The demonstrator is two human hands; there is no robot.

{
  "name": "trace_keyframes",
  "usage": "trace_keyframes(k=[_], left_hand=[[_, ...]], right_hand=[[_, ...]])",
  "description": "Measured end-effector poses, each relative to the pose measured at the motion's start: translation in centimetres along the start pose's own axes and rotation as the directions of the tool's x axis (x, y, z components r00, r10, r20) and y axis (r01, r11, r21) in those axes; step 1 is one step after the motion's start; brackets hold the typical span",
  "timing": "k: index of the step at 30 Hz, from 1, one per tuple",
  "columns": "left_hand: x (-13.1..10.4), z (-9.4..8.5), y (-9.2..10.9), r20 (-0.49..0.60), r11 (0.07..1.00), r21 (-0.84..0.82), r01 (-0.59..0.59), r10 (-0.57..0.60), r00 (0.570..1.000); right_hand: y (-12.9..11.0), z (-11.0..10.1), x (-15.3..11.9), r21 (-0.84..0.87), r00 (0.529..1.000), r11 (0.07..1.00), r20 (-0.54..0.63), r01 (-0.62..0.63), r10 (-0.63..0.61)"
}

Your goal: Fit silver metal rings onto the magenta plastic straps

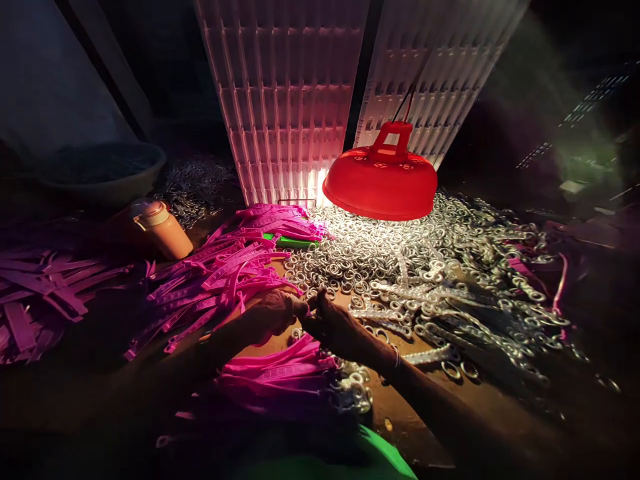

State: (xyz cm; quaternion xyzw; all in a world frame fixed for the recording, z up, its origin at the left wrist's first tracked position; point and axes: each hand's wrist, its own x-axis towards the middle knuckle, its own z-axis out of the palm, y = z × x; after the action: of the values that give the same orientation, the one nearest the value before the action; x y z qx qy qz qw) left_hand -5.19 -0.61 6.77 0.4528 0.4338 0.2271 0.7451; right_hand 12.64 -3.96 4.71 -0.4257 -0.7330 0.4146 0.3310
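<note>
On the far left lay a dim heap of pink plastic straps (35, 293). Near it a tan bottle (163, 230) lay on its side. A second, brighter bunch of pink straps (225, 273) fanned out beside it, with a green thing (290, 241) poking out.

The left hand (275, 313) was curled shut, pinching something small against the right hand (333, 327). The right hand was also closed, fingers bent. What they pinched was too small to tell; it could have been a strap end or a ring. It was held between both hands, just above a bundle of straps with rings (295, 377).

The straps looked light, thin and bendy, best held near one end. The metal rings (400, 267) looked small, hard and slippery, easy to drop.

A red lamp (381, 180) hung over the ring pile. No writing could be read.
</note>
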Motion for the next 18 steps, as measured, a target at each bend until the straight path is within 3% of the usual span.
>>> trace_keyframes(k=[3, 8, 13, 16, 18], left_hand=[[-1.8, 0.1, 0.7, 0.112, 0.985, 0.166, 0.044, -0.063, 0.992], [-4.9, 2.0, -0.6, 0.255, 0.96, 0.272, 0.064, -0.136, 0.957], [-7.0, 4.2, -3.1, 0.164, 0.998, 0.055, 0.038, -0.047, 0.985], [-7.7, 4.8, -3.9, 0.137, 0.997, -0.075, -0.011, 0.021, 0.99], [-7.7, 5.0, -4.2, 0.143, 0.989, -0.147, 0.021, 0.001, 0.99]], right_hand=[[-2.0, 0.4, -2.9, -0.087, 0.995, 0.996, 0.093, -0.017, 0.025], [-3.2, 2.3, -7.6, -0.195, 0.997, 0.978, 0.008, -0.071, 0.074], [-3.3, 3.5, -9.7, -0.13, 0.991, 0.983, -0.022, -0.13, 0.128], [-3.9, 3.5, -9.6, 0.042, 0.985, 0.985, 0.049, -0.165, 0.163], [-3.9, 3.5, -9.4, 0.089, 0.983, 0.983, 0.102, -0.162, 0.153]])
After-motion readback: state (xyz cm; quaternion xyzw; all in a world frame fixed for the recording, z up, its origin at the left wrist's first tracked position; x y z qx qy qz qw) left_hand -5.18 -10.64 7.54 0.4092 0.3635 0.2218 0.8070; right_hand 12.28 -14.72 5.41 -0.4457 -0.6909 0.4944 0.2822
